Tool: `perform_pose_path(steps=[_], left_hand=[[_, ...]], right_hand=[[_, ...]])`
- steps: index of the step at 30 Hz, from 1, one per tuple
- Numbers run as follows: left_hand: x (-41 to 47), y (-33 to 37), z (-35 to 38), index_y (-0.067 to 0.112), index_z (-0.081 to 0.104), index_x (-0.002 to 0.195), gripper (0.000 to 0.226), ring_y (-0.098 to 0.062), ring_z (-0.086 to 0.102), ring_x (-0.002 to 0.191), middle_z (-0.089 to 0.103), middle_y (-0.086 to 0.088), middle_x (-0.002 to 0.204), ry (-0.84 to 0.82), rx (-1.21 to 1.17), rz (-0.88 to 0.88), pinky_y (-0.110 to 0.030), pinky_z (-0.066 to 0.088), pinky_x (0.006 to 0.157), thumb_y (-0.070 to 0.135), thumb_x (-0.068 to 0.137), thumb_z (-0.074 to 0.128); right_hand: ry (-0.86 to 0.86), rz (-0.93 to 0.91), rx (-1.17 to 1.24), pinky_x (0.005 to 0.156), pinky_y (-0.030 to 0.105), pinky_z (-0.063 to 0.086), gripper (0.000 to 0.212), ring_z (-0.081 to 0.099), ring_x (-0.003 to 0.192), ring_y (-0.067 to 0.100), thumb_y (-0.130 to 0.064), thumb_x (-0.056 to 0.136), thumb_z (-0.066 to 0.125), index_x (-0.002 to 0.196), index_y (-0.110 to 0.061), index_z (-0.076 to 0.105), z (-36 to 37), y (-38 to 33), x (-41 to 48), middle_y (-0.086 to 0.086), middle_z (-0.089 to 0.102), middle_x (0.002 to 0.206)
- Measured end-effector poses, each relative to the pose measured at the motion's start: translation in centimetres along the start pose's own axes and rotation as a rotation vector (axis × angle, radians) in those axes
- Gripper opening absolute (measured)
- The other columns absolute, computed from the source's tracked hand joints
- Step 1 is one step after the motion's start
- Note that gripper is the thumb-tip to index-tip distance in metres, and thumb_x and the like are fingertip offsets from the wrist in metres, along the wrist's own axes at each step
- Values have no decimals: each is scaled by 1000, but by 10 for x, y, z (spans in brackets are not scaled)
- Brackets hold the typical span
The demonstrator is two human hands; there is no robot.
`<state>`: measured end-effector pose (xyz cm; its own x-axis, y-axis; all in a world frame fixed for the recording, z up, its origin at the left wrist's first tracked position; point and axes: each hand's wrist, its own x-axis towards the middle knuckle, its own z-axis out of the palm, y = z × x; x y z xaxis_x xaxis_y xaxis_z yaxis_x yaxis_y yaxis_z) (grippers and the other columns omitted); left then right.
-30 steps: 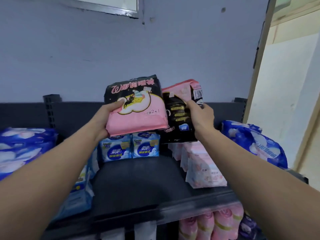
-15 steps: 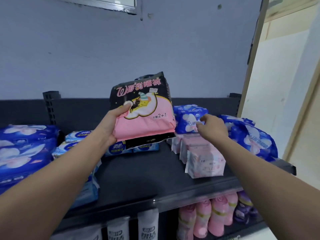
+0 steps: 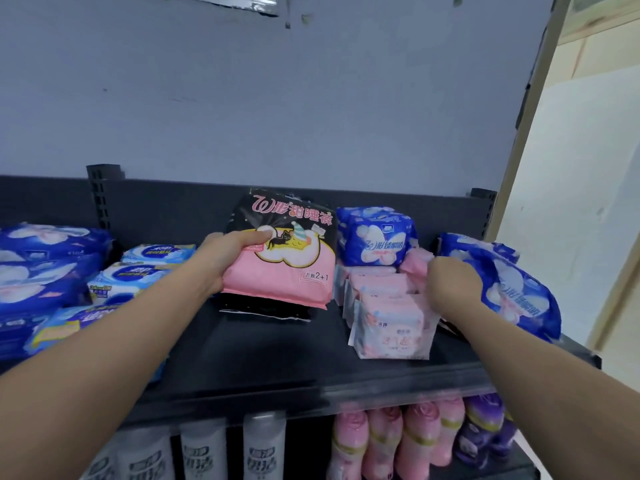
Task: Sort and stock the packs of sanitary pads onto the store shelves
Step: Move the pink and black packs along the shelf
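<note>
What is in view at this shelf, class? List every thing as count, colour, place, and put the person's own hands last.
black-and-pink pack: one, black top, pink bottom, top shelf centre, held
dark pack: one, black, under the held pack
pale pink packs: several, standing in a row, right of centre
dark blue packs: several, at the back, right end and left end
light blue packs: several, left of centre
top shelf: one, black
white bottles: at least three, lower shelf left
pink bottles: about four, lower shelf middle
purple bottles: a few, lower shelf right
wall: blue-grey, behind
left hand: grips the black-and-pink pack's left edge
right hand: against the pale pink packs, fingers hidden
</note>
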<state>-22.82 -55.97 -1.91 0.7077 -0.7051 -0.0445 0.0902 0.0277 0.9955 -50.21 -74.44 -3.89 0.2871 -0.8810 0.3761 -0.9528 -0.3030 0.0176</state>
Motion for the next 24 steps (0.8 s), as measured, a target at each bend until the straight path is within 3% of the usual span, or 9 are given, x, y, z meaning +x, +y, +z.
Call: perform_pose_path(steps=[4,8,11,16,21,23,24], left_hand=[[-10,2,9,-3,54,120,75,-25,71,66,73,-15,89,92,85,31,-32,56,57,25,60,89],[-23,6,15,-3,62,107,54,-27,68,67,73,-16,88,128,132,67,-36,56,67,19,65,86],[-30,8,17,-1,66,100,45,-29,69,70,74,-16,86,157,165,88,-38,57,71,20,65,86],[-40,13,16,2,68,92,37,-24,67,65,73,-13,82,225,208,148,-29,53,59,23,67,85],[-44,15,8,3,70,93,45,-29,71,76,74,-12,85,277,205,173,-38,56,70,28,60,87],[-48,15,1,4,69,88,43,-27,68,75,72,-11,87,328,192,179,-34,52,67,30,60,87],[-51,16,-3,4,67,86,40,-27,67,75,72,-11,86,354,178,173,-34,52,67,28,60,87]], right_hand=[[133,-53,139,67,33,38,23,63,101,32,-12,92,45,109,-8,60,-21,-8,8,11,65,110],[235,-42,418,68,32,37,21,61,98,35,-15,87,51,105,-6,59,-44,-24,19,15,65,109],[197,-29,542,74,32,36,25,59,106,37,-12,88,48,108,-6,61,-60,-37,20,16,64,115],[200,-28,765,77,31,35,25,57,108,35,-17,92,44,108,-7,61,-86,-57,10,13,62,113],[364,-208,1082,71,31,35,13,49,83,21,-17,95,43,86,-14,52,-114,-91,-8,0,55,87],[317,-349,1165,72,31,37,16,52,83,19,-25,96,49,84,-15,53,-110,-107,-17,-3,58,84],[205,-429,1207,75,30,39,22,55,87,18,-34,96,53,89,-13,57,-103,-115,-21,-4,61,88]])
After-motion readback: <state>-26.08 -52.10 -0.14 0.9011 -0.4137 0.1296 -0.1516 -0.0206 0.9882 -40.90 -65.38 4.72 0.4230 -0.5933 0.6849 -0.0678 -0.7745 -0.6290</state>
